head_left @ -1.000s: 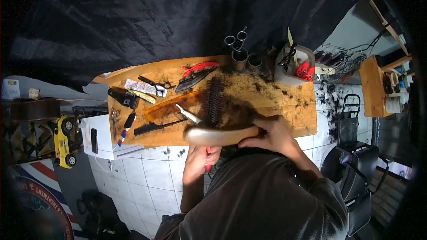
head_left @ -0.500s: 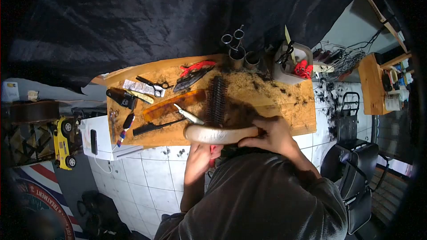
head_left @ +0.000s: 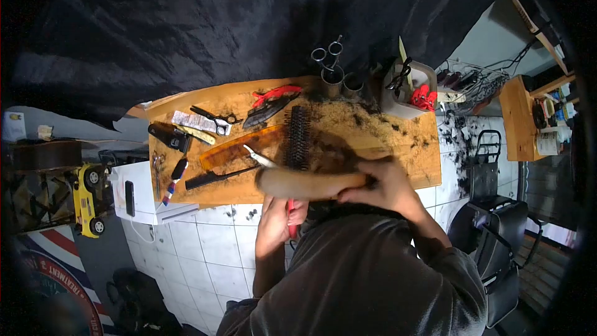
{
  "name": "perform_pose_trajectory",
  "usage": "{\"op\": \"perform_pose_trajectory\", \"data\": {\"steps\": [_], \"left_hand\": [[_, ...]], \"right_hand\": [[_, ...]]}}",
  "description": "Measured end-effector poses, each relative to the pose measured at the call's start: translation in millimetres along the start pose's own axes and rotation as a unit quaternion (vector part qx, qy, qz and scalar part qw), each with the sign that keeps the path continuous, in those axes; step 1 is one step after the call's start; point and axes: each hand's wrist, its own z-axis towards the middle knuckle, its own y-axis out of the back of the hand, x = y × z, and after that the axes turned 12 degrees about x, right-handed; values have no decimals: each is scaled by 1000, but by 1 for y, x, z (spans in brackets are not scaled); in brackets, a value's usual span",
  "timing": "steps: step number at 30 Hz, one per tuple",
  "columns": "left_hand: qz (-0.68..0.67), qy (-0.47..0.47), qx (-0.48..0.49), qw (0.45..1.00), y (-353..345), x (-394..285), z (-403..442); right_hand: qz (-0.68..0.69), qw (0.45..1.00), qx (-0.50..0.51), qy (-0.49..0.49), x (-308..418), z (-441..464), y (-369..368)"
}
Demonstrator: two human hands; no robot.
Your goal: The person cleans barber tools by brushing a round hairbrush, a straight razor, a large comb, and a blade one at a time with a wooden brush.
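My left hand (head_left: 280,221) is closed around the red handle (head_left: 292,219) of a black round hairbrush (head_left: 297,137). The brush's bristled barrel points away from me, over the table. In my right hand (head_left: 388,186) is the end of a pale wooden brush (head_left: 305,185), held crosswise and smeared by motion; its bristles are hard to make out. It passes in front of the round hairbrush's lower part. Just beyond lie an amber comb (head_left: 239,149), a black tail comb (head_left: 217,178) and what looks like a straight razor (head_left: 258,157), partly hidden.
Hair clippings cover the wooden table (head_left: 398,155). Clippers (head_left: 169,138), black scissors (head_left: 214,119) and a red-and-black tool (head_left: 273,104) lie on it. Metal cups (head_left: 331,84), one with scissors, and a plastic bin (head_left: 398,102) stand behind. A black chair (head_left: 497,230) stands at right.
The wooden brush has tilted and blurred, its right end slightly higher. The round hairbrush has shifted a little left, and more of its red handle shows in my left hand.
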Motion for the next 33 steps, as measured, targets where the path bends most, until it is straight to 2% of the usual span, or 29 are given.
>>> {"op": "perform_pose_trajectory", "data": {"steps": [4,5,8,9,11,12,13,14,15,16,17,18,19,20,22,23,24,26,27,29,30,31,32,33], "left_hand": [[9,-15,-2,1000,-15,-8,-4],[2,-9,6,1000,-11,-6,-3],[-22,-4,49,999,-2,-2,-5],[-10,1,65,998,-2,0,-7],[-14,-4,112,994,-1,1,-6],[-12,-18,87,996,-4,2,-4],[-11,-30,62,998,-8,4,0],[-10,-41,38,998,-12,5,4],[-23,-50,13,998,-18,2,7],[169,-50,39,984,-5,6,6],[355,-50,63,932,21,14,3],[246,-22,17,969,11,13,4],[130,-8,-38,991,0,12,5],[75,-46,48,995,-9,2,3],[100,-11,44,994,-3,-4,-2],[107,-15,39,993,-5,-4,-2],[115,-17,35,993,-10,-5,-4],[115,-9,34,993,-12,-6,-3],[108,0,34,994,-10,-6,-2],[104,-14,19,994,-4,-2,0],[108,-35,5,994,4,5,1],[112,-56,-8,992,10,12,2],[124,-37,-33,991,16,14,1],[135,-17,-57,989,18,14,0]], "right_hand": [[18,993,-39,-110,-11,1,-12],[-29,992,-71,-102,-9,2,-5],[-31,974,-166,-153,-14,14,6],[40,965,-164,-199,-14,17,12],[111,959,-179,-188,-13,17,14],[146,954,-186,-183,-13,15,14],[117,972,-143,-144,-13,9,12],[104,981,-68,-150,-11,2,7],[71,992,-21,-104,-3,-2,3],[36,997,26,-57,5,-2,0],[15,999,15,-31,3,-2,-9],[-4,1000,5,-3,0,-2,-18],[-22,998,-5,-58,2,-1,-13],[-10,992,-49,-119,-9,1,-17],[-19,981,-104,-164,-8,9,2],[-69,979,-159,-110,-23,9,3],[-23,972,-199,-124,-24,12,3],[-53,967,-190,-160,-22,11,10],[-14,976,-160,-149,-18,9,10],[66,985,-96,-125,-8,3,5],[50,990,-17,-128,-4,0,2],[29,997,7,-74,2,1,-1],[6,999,30,-20,7,1,-5],[-45,998,4,41,-2,-1,-17]]}}
